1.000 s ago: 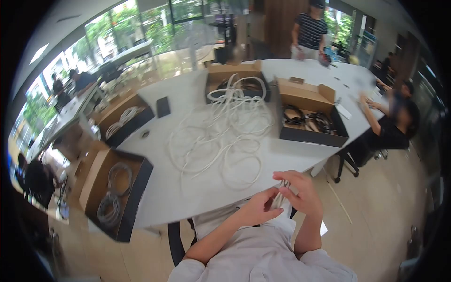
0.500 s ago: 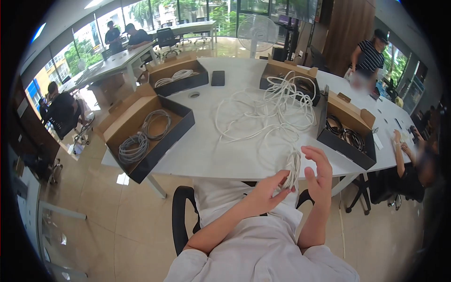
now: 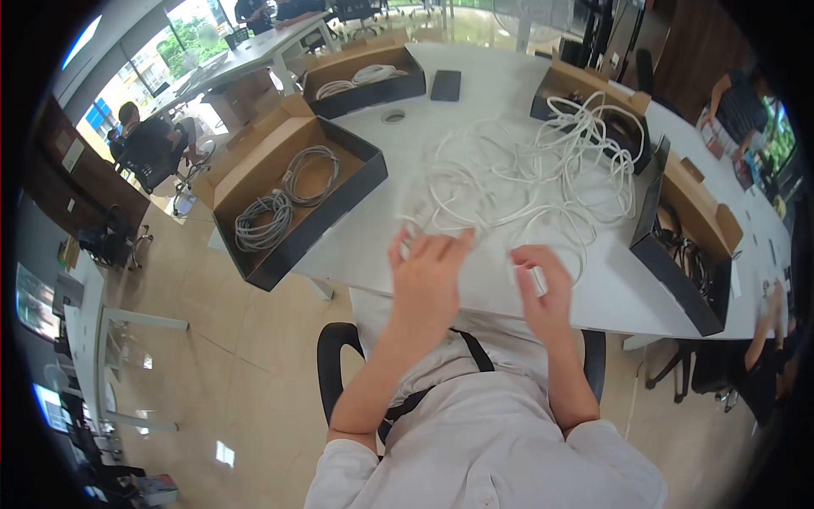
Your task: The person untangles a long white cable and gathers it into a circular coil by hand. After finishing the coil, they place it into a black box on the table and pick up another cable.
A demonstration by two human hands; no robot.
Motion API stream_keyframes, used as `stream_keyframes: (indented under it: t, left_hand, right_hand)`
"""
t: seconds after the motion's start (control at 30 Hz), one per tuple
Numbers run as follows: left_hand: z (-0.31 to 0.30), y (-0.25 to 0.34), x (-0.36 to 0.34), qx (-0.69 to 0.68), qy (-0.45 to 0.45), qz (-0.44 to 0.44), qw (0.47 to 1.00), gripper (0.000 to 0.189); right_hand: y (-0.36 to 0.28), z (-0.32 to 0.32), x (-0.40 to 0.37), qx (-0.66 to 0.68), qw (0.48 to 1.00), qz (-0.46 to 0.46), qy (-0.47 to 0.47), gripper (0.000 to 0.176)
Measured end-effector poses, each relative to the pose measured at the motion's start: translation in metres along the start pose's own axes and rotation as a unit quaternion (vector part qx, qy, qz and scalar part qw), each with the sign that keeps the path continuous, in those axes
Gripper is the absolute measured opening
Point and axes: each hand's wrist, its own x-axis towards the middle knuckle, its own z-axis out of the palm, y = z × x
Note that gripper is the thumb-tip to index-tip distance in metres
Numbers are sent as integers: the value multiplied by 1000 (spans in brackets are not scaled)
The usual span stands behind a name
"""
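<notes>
My left hand [image 3: 426,276] is over the near part of the table, back upward, its fingertips among blurred loops of white cable. Whether it grips a strand cannot be made out. To its right, near the table edge, my right hand [image 3: 547,293] has its thumb and fingers curved around a short white stretch of cable. A large loose tangle of white cable [image 3: 585,157] spreads over the table beyond both hands, and one loop runs down past my right hand.
An open box [image 3: 360,174] with coiled grey cables [image 3: 264,222] is at left, another box [image 3: 365,97] with white cables behind it. Two more boxes [image 3: 585,81] [image 3: 678,280] stand at right, the nearer with black cables. A dark flat object [image 3: 446,85] lies at the back. People sit and stand around.
My left hand has left its place beside the coil of white cable and reached forward and left, turning palm down. My right hand has shifted left slightly and curled. The view has tilted down.
</notes>
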Motion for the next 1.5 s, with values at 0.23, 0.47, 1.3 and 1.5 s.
stream_keyframes:
  t: [0.23, 0.47, 1.3, 1.5]
  left_hand:
    - [-35, -73, 104, 47, -49, -9, 998, 37]
    - [-10, -214, 231, 114, -122, -63, 984, 36]
    - [131, -184, 374, -40, 52, 72, 995, 47]
    - [135, -94, 365, -115, 57, 116, 985, 45]
  right_hand:
    - [36, 60, 19, -40, 963, -102, -245, 28]
    - [49, 64, 16, -32, 959, -79, -271, 32]
    - [57, 76, 18, 32, 974, -30, -222, 26]
    - [34, 39, 25, 123, 965, 38, -228, 22]
